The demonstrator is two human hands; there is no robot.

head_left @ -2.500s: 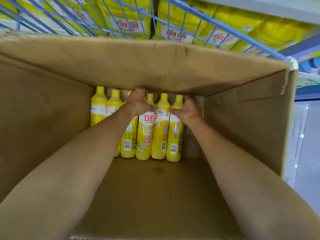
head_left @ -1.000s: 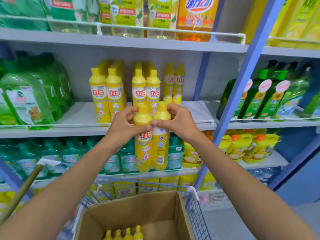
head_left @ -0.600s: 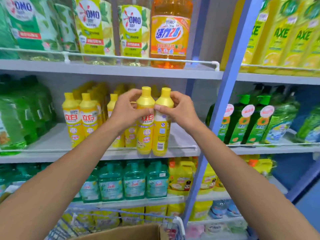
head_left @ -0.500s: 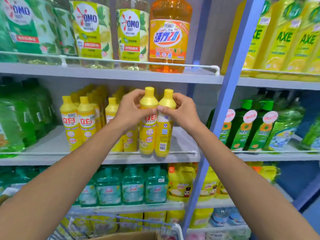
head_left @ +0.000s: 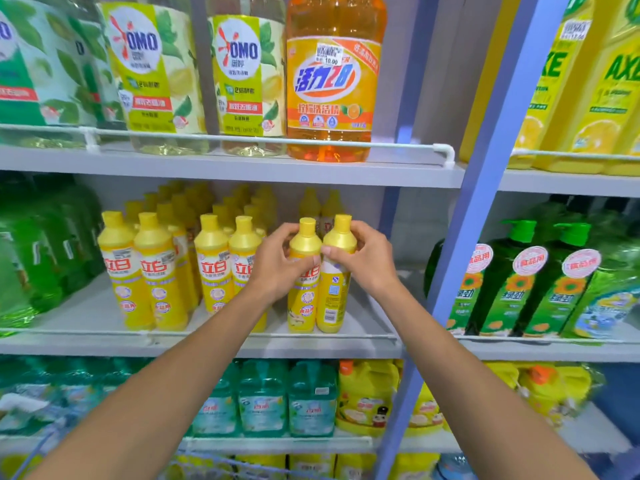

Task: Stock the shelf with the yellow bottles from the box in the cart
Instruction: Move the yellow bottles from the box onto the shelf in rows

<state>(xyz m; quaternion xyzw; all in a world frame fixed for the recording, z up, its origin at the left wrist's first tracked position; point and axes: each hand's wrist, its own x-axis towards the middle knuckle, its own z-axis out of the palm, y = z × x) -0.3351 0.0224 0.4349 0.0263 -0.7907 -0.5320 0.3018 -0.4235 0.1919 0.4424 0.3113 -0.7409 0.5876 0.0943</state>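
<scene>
Two yellow bottles stand upright side by side at the front of the grey middle shelf [head_left: 363, 337]. My left hand [head_left: 277, 268] grips the left bottle [head_left: 304, 299] around its shoulder. My right hand [head_left: 363, 261] grips the right bottle [head_left: 332, 299] the same way. Their bases sit at or just above the shelf surface, behind its white rail. To the left stand rows of matching yellow bottles [head_left: 214, 268], several deep. Two more yellow bottles [head_left: 320, 202] show behind the held pair. The box is out of view.
Big green bottles [head_left: 41, 251] fill the shelf's left end. A blue upright post [head_left: 485, 188] borders the bay on the right, with green pump bottles [head_left: 519, 282] beyond. Large OMO and orange bottles [head_left: 332, 77] stand on the shelf above. The cart's blue wire rim [head_left: 214, 462] shows at the bottom.
The two bottles were lifted out of the box in the cart, carried up to the middle shelf and lowered onto its front right part. Both hands kept hold throughout.
</scene>
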